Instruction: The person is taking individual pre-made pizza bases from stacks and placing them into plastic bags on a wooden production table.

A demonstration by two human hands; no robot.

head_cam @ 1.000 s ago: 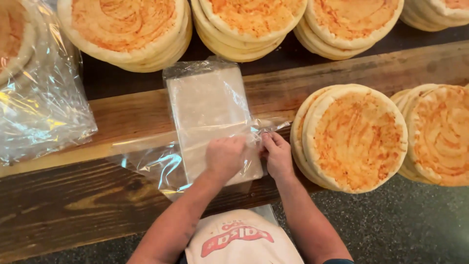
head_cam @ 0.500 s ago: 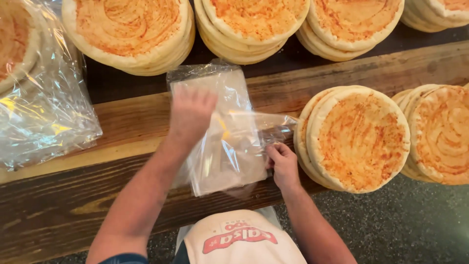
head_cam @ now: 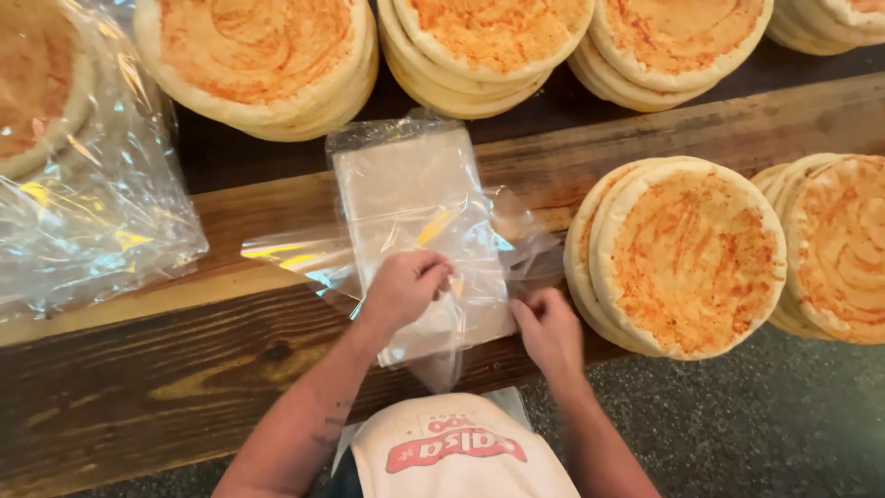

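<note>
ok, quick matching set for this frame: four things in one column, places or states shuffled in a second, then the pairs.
Things:
1. left hand
2. right hand
3. flat stack of clear plastic bags
4. round orange-topped flatbread stack

Places or states:
A. at the stack's lower right edge, beside the bread
B. standing on the brown wooden plank, right side
C. fingers pinching a loose clear bag on top
D. lying lengthwise across the plank's middle

Pairs: 1-C, 2-A, 3-D, 4-B

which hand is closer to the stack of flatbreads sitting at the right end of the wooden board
Right. The right hand rests at the stack of flatbreads, almost touching its lower left edge. The left hand lies farther left, on the pile of clear plastic bags.
</note>
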